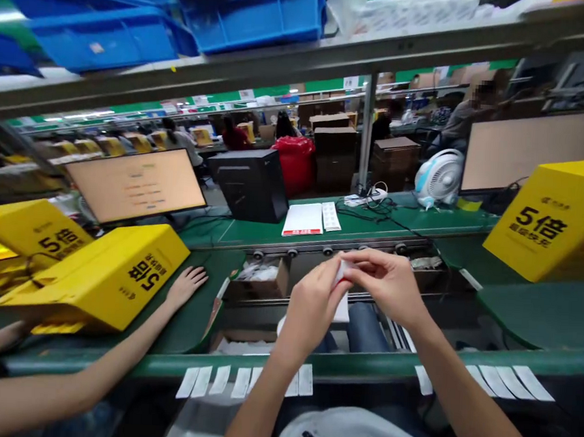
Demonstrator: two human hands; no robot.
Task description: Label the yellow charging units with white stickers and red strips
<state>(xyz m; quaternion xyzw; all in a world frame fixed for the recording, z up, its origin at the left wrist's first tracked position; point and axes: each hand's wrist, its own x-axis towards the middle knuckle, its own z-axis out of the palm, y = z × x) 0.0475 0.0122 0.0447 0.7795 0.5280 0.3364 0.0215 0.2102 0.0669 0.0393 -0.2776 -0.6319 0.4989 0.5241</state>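
Observation:
My left hand (311, 304) and my right hand (389, 279) meet in front of me above the gap in the green workbench. Both pinch a small white label (340, 273) between the fingertips. A white strip hangs down from it behind my left hand. Several white label strips (244, 380) are stuck along the green front rail (362, 364), more of them at the right (503, 381).
A co-worker's hand (185, 284) lies flat on the green mat beside a yellow box (103, 277). Another yellow box (549, 216) stands at right. Monitors (137, 184), a black computer case (252, 184), a white fan (438, 177) and blue bins (254, 14) on the shelf overhead.

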